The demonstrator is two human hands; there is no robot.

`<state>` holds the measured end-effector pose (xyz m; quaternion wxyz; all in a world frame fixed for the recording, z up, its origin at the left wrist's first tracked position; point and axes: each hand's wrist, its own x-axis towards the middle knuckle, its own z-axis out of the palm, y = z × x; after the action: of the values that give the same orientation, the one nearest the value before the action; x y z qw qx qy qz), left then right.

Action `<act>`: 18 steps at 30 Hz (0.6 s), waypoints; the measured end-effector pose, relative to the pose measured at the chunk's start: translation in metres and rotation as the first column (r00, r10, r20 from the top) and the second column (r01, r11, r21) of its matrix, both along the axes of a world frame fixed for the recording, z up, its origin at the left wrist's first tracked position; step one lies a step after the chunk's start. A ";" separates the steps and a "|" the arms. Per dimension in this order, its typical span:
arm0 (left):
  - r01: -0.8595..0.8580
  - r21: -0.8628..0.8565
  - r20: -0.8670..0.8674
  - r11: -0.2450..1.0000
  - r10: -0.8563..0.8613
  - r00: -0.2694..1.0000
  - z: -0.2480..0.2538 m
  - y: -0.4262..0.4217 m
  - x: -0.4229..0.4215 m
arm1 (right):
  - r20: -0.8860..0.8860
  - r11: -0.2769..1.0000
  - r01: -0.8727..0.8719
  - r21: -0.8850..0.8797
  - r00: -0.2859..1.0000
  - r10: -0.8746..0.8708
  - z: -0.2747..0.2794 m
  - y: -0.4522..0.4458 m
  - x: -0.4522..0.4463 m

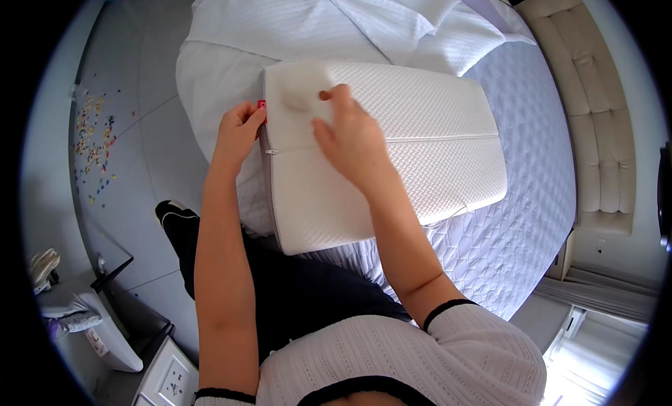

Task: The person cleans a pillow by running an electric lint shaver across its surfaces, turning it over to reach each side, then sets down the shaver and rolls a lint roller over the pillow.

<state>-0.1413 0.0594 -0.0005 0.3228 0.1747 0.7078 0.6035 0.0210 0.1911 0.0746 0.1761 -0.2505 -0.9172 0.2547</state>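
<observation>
A white textured pillow lies on the bed with a zip seam running along its upper face. The zip pull sits at the left end of that seam. At the pillow's left edge, my left hand is closed, thumb and fingers pinching a small red tag. My right hand is over the left part of the pillow, thumb apart from the fingers, slightly blurred. Whether it touches the cover I cannot tell. A small brownish spot shows at its fingertips, too blurred to make out.
A rumpled white sheet lies behind the pillow. The quilted mattress extends right to a padded headboard. Small colourful pieces are scattered on the grey floor at left. A white cabinet stands at lower left.
</observation>
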 end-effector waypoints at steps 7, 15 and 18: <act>0.021 -0.024 -0.003 0.999 -0.022 1.000 0.004 -0.001 -0.001 | -0.071 0.992 -0.073 -0.101 0.995 0.066 0.003 0.004 -0.009; 0.028 -0.016 -0.015 0.999 -0.028 0.999 0.000 -0.001 -0.002 | 0.122 0.959 0.284 -0.020 0.952 -0.280 0.013 0.091 0.040; 0.023 -0.020 -0.013 1.000 -0.023 1.000 0.003 0.000 -0.001 | 0.142 0.935 0.354 0.009 0.925 -0.352 0.011 0.113 0.057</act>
<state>-0.1425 0.0593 0.0021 0.3270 0.1837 0.7136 0.5917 0.0775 0.3039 0.0859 0.1517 -0.4304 -0.8652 0.2079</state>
